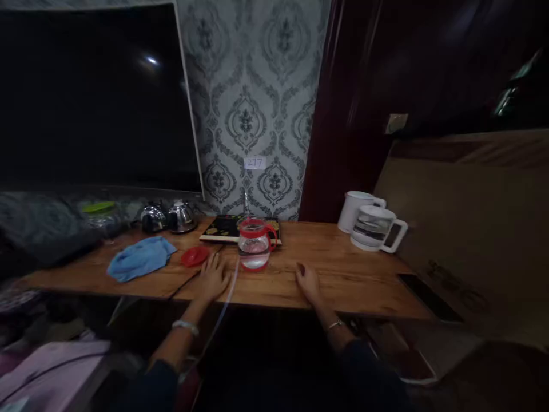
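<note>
My left hand [212, 278] lies on the wooden table with its fingers stretched out, just below a red lid [195, 256]. Beside it stands a glass jug [254, 252] with a red rim, red handle and red base, partly filled with clear liquid. My right hand [307, 282] rests near the table's front edge, to the right of the jug and apart from it. Its fingers are curled in, and nothing shows in them. A clear tube [230, 290] runs over the front edge between my left hand and the jug.
A black flowered board [222, 228] lies behind the jug. Left are a blue cloth [141, 258], shiny kettles [182, 217] and a green-lidded jar [100, 213]. Right stand a white-handled glass jug [372, 229], a white jug [354, 209], a phone-like black slab [429, 296] and cardboard [472, 223].
</note>
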`<action>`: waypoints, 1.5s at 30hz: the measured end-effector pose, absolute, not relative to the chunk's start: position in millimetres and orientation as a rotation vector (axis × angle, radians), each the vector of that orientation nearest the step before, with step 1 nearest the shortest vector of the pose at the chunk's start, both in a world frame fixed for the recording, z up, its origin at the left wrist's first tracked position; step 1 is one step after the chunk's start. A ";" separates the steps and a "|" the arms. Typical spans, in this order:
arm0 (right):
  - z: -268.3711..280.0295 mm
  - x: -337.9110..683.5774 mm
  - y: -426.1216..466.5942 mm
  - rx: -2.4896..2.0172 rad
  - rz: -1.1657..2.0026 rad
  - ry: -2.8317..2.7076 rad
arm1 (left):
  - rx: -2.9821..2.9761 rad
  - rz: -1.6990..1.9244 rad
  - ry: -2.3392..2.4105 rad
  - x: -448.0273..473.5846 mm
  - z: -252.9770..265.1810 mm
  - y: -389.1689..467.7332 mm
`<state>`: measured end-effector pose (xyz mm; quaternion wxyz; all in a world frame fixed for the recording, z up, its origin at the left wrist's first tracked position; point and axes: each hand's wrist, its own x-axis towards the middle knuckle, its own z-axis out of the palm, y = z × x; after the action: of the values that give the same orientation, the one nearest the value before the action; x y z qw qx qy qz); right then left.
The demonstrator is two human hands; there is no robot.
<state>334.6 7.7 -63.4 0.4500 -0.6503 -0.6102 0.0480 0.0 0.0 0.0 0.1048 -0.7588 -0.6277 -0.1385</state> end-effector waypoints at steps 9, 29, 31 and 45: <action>-65.4 334.2 8.3 -1.595 0.122 -1.493 | -2.229 -0.451 -1.850 -1.9 -6.5 2.9; -63.0 333.3 3.7 -1.587 0.088 -1.529 | -2.207 -0.588 -1.842 -5.5 -3.4 -1.2; -63.2 333.7 4.0 -1.579 0.085 -1.533 | -2.250 -0.602 -1.870 -6.3 -4.3 -1.7; -60.8 334.1 0.8 -1.602 0.105 -1.542 | -2.261 -0.785 -1.914 -6.5 -9.8 -1.2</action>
<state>334.1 0.8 -60.8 0.4420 -0.6455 -0.6214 0.0423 -6.5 -1.2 -9.8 0.0386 -0.7372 -0.6242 -0.2559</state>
